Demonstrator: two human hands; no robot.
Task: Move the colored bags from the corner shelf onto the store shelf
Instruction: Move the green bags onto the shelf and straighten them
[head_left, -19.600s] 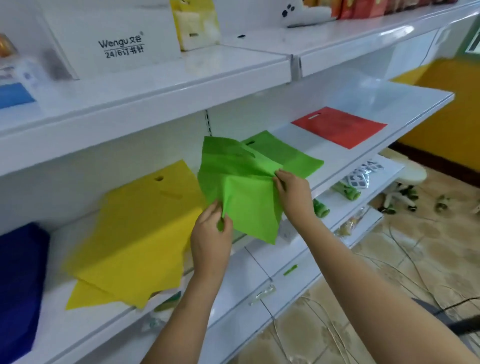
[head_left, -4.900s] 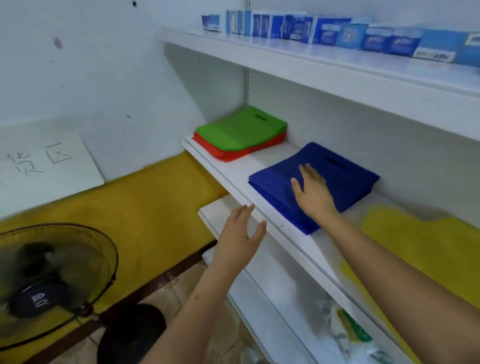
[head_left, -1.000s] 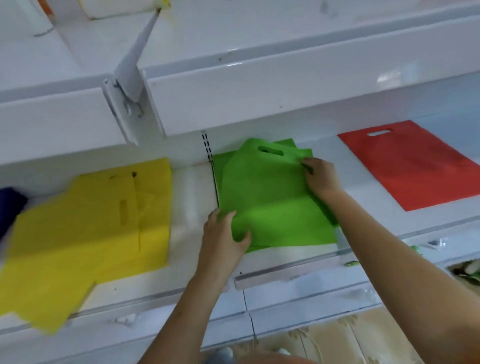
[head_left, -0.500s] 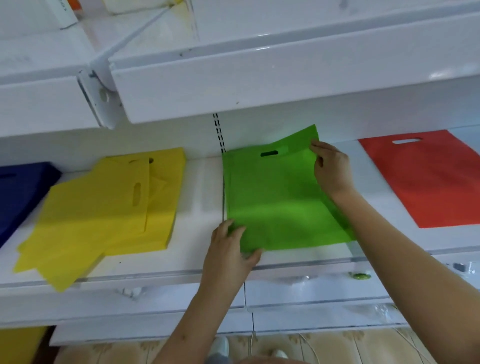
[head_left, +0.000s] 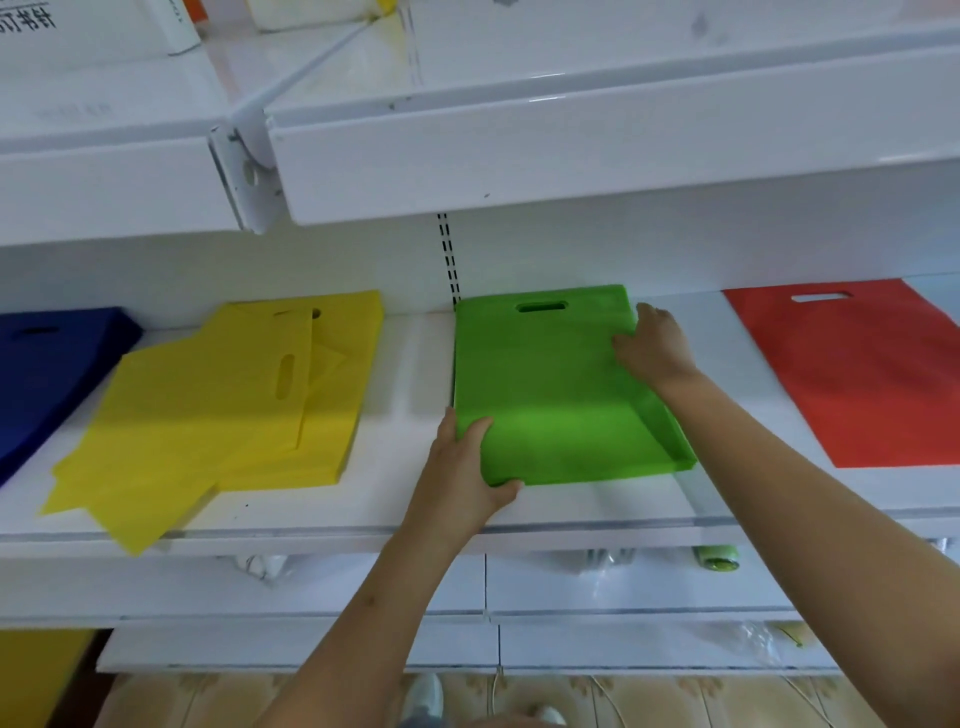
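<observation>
Green bags (head_left: 550, 384) now lie flat and squared on the store shelf (head_left: 395, 499), with the handle slot toward the back wall; half a second ago the far right corner was lifted, and now it is down. I judge that this stack is almost placed and only needs the last straightening. It sits in the middle of the shelf, between the yellow bags (head_left: 223, 410) at its left and the red bag (head_left: 862, 374) at its right, apart from both. The blue bags (head_left: 47, 369) lie at the left end.

The left hand (head_left: 465, 467) holds the near left corner of the green stack: the thumb lies on top and the fingers go under the front edge, so it pinches the stack. The right hand (head_left: 652, 345) rests on the far right edge, palm down; its fingers look nearly straight and press the fabric. Both forearms reach up from below, the right one crossing over the shelf's front edge.
</observation>
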